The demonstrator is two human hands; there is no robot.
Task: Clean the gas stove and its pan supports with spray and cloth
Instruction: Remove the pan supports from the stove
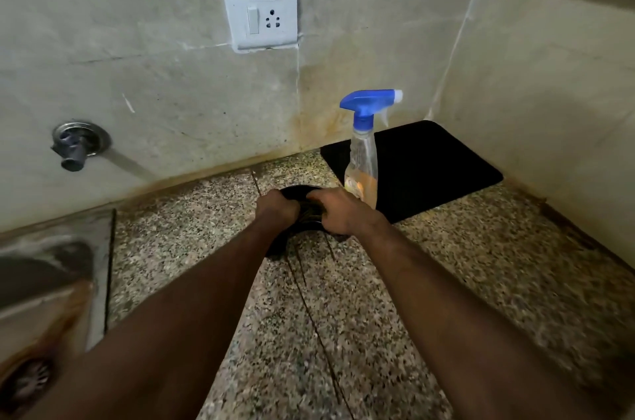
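Note:
A black round pan support (298, 191) sits on the speckled granite counter (343, 299), mostly hidden under both hands. My left hand (277, 210) grips its left side with curled fingers. My right hand (338, 210) grips its right side. A clear spray bottle (362, 165) with a blue trigger head and a little orange liquid stands upright just behind my right hand. The black glass stove top (433, 162) lies in the far right corner behind the bottle. No cloth is visible.
A steel sink (44, 289) with a drain lies at the left edge. A tap stub (74, 148) juts from the tiled wall above it. A white switch and socket plate (261, 10) is on the back wall. Walls close the right corner.

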